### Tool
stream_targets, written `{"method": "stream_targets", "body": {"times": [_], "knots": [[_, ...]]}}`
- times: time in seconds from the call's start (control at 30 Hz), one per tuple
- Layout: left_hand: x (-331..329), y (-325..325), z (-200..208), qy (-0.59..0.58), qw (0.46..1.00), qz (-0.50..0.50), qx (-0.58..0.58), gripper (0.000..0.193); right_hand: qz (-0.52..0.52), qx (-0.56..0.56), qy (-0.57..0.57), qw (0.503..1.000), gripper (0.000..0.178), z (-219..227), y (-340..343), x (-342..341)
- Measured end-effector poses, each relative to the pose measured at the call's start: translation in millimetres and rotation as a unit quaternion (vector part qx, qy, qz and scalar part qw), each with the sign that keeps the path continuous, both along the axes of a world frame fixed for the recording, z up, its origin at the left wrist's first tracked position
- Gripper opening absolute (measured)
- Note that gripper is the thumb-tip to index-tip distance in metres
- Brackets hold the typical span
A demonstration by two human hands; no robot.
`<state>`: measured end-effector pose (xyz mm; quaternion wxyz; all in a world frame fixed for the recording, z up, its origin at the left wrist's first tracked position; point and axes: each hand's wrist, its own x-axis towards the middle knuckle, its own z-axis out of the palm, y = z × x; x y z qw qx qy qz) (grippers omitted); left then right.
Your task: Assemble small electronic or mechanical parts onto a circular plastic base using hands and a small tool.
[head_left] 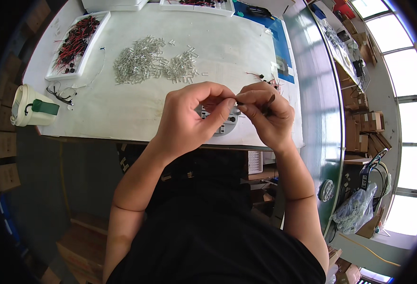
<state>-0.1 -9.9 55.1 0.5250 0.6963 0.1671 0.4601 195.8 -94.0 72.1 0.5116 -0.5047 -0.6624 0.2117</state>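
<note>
Above the front edge of the table, my left hand and my right hand meet fingertip to fingertip. Thumb and forefinger of the left are pinched, but whatever lies between them is too small to make out. In the curled fingers of the right sits a dark slender tool, mostly covered by the hand; a small dark bit shows at its fingertips. Below the hands, partly hidden by them, is a round grey fixture with small black and white parts on it.
Clear U-shaped pieces lie heaped mid-table. A white tray holds red and black wired parts; more wired parts lie at right. Glasses rest at left near a cream bin. A blue mat covers the far right.
</note>
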Motion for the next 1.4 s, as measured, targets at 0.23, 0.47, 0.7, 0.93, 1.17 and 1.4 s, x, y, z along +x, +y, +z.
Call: {"method": "stream_targets", "body": {"times": [0.23,0.47,0.7,0.93,1.17,1.4], "knots": [[-6.1,9.5,1.7,0.003,0.928,-0.205,-0.312,0.018,0.027,0.076,-0.068,0.994,0.021,-3.1,-2.2,1.7],[-2.4,5.3,0.7,-0.013,0.937,-0.197,-0.289,0.016,0.031,-0.126,0.267,0.955,0.022,-6.6,-16.8,-8.9],[-1.6,19.3,-21.1,0.065,0.907,-0.256,-0.329,0.02,0.014,-0.062,-0.048,0.997,0.019,-5.1,-15.6,2.6],[-1.2,14.6,-20.2,0.284,0.939,-0.124,-0.145,0.018,-0.016,-0.072,-0.155,0.985,0.021,-31.4,-25.9,13.7],[7.6,4.7,-25.7,0.384,0.922,-0.003,0.051,0.021,-0.07,-0.124,-0.221,0.965,0.022,-44.4,-28.8,16.8],[9.5,-2.2,-46.7,0.293,0.939,0.079,0.16,0.024,-0.095,-0.114,-0.309,0.939,0.02,-32.8,-31.2,4.5]]}}
